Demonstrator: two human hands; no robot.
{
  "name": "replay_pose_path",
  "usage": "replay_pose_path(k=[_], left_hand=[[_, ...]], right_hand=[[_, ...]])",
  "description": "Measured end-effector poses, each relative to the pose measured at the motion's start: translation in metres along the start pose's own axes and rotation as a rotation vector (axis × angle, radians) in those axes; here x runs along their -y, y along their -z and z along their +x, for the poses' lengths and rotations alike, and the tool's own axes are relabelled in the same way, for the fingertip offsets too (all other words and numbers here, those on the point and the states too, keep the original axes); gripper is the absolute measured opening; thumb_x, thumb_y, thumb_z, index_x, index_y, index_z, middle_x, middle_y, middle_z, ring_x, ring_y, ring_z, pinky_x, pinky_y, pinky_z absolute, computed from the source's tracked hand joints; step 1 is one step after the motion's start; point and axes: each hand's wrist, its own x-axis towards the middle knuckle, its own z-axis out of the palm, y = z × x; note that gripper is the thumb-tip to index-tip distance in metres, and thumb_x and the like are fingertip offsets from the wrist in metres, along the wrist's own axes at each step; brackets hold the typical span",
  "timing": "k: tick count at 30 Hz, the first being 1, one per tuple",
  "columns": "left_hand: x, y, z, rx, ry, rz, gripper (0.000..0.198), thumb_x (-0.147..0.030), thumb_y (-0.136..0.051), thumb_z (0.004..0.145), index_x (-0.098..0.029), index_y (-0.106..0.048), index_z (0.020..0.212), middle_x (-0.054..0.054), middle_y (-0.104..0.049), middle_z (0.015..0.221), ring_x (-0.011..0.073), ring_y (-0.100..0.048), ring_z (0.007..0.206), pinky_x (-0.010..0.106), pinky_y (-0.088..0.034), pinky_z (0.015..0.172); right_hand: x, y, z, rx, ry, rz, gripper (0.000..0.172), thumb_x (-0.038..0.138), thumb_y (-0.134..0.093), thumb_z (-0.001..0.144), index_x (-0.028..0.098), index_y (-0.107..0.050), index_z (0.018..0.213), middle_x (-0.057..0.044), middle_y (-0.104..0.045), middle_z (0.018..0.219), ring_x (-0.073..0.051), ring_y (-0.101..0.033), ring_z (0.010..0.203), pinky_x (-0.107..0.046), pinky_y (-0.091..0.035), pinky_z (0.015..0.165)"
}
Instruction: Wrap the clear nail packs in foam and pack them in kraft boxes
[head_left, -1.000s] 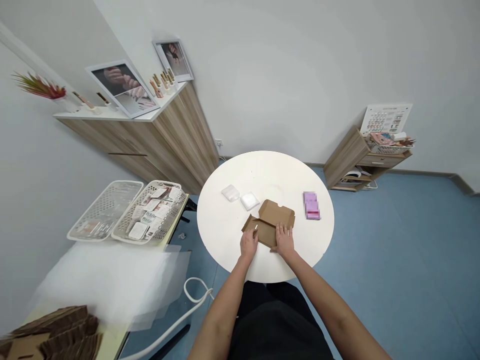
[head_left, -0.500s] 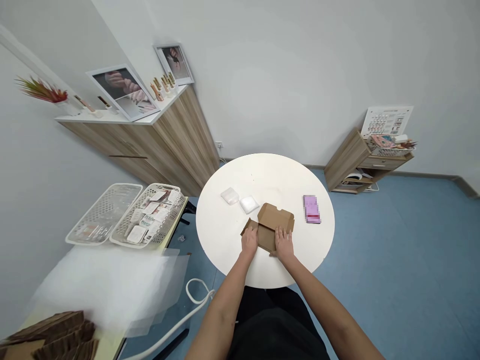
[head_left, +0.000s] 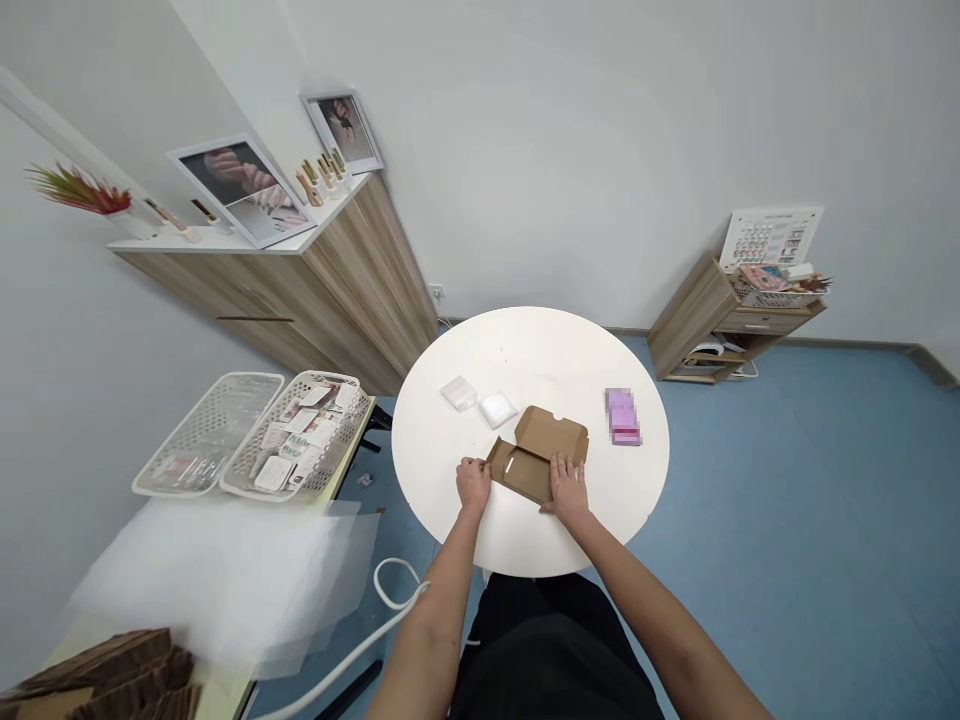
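Observation:
A brown cardboard box (head_left: 529, 474) lies part-folded on the round white table, its notched lid panel raised toward the far side. My left hand (head_left: 473, 484) is closed at the box's left edge, curled fingertips pinching the side flap. At the right side wall, my right hand (head_left: 568, 487) reaches its fingers over into the box and grips it. A small white slip shows inside near the left wall. Just beyond the box are a white packet (head_left: 497, 409) and a clear packet (head_left: 459, 393). To the right is a pixelated purple item (head_left: 622, 416).
On the left side table stand a white basket of packets (head_left: 294, 436) and a second basket (head_left: 210, 434). Translucent sheets (head_left: 225, 570) and brown folded cardboard (head_left: 112, 680) lie nearer. A white hose (head_left: 352, 655) hangs beside the round table (head_left: 525, 345).
My left hand has shifted left from inside the box to its left edge, uncovering the white slip. The left flap now stands more upright. My right hand stays put.

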Motion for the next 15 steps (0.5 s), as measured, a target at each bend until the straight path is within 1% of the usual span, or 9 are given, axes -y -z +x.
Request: replay_pose_path(k=[2,4,7,8,10,12,14,15], left_hand=[[0.0,0.004,0.002,0.036,-0.036,-0.023,0.018,-0.023,-0.045,0.09,-0.02,-0.063,0.086,0.008,-0.061,0.098,0.0222,-0.059,0.095,0.032,-0.046,0.081],[-0.003,0.006,-0.003,0.061,-0.072,-0.048,0.02,-0.024,-0.042,0.092,-0.022,-0.06,0.087,0.004,-0.063,0.091,0.0186,-0.061,0.086,0.029,-0.045,0.076],[-0.013,0.005,-0.019,0.104,-0.132,-0.077,0.018,-0.027,-0.04,0.095,-0.024,-0.058,0.092,-0.001,-0.065,0.081,0.0159,-0.062,0.076,0.025,-0.043,0.07],[-0.017,0.004,-0.026,0.117,-0.16,-0.085,0.017,-0.028,-0.041,0.096,-0.024,-0.057,0.094,-0.001,-0.066,0.082,0.0156,-0.062,0.076,0.025,-0.043,0.069],[-0.025,0.001,-0.037,0.134,-0.217,-0.086,0.015,-0.033,-0.044,0.095,-0.025,-0.056,0.1,0.0,-0.068,0.09,0.0166,-0.064,0.082,0.026,-0.043,0.071],[-0.032,-0.001,-0.042,0.139,-0.244,-0.054,0.021,-0.038,-0.048,0.094,-0.023,-0.055,0.108,0.004,-0.068,0.102,0.0191,-0.064,0.092,0.028,-0.043,0.076],[-0.038,-0.001,-0.041,0.166,-0.211,0.041,0.026,-0.038,-0.049,0.094,-0.021,-0.055,0.112,0.007,-0.068,0.107,0.021,-0.063,0.099,0.029,-0.043,0.079],[-0.04,0.0,-0.038,0.19,-0.186,0.095,0.025,-0.036,-0.049,0.093,-0.02,-0.056,0.111,0.008,-0.068,0.106,0.0213,-0.062,0.1,0.029,-0.043,0.079]], right_hand=[[0.0,-0.001,0.001,0.006,0.004,0.003,0.121,0.055,-0.077,0.063,0.01,-0.01,0.154,-0.018,-0.01,0.16,-0.036,-0.008,0.147,-0.055,0.006,0.117],[0.0,-0.001,0.001,0.011,0.005,0.004,0.121,0.058,-0.076,0.064,0.01,-0.01,0.154,-0.018,-0.01,0.16,-0.037,-0.007,0.147,-0.056,0.006,0.116],[0.0,-0.001,0.001,0.005,0.006,0.013,0.12,0.061,-0.074,0.065,0.01,-0.012,0.154,-0.02,-0.011,0.16,-0.037,-0.007,0.147,-0.057,0.007,0.116],[0.0,-0.001,0.001,0.0,0.008,0.016,0.12,0.061,-0.074,0.065,0.01,-0.013,0.154,-0.02,-0.012,0.159,-0.038,-0.007,0.147,-0.057,0.007,0.116],[0.0,0.001,0.0,-0.007,0.012,0.015,0.118,0.059,-0.075,0.065,0.01,-0.014,0.154,-0.02,-0.013,0.159,-0.038,-0.008,0.147,-0.056,0.006,0.116],[0.0,0.003,-0.002,-0.008,0.015,0.005,0.117,0.055,-0.076,0.066,0.009,-0.014,0.153,-0.02,-0.012,0.159,-0.037,-0.01,0.147,-0.056,0.005,0.116],[0.0,0.004,-0.003,-0.004,0.019,-0.001,0.116,0.053,-0.076,0.066,0.009,-0.013,0.154,-0.019,-0.012,0.16,-0.037,-0.01,0.147,-0.056,0.004,0.117],[0.0,0.004,-0.004,-0.004,0.024,-0.001,0.116,0.053,-0.076,0.066,0.009,-0.013,0.154,-0.019,-0.011,0.16,-0.037,-0.01,0.147,-0.056,0.004,0.117]])
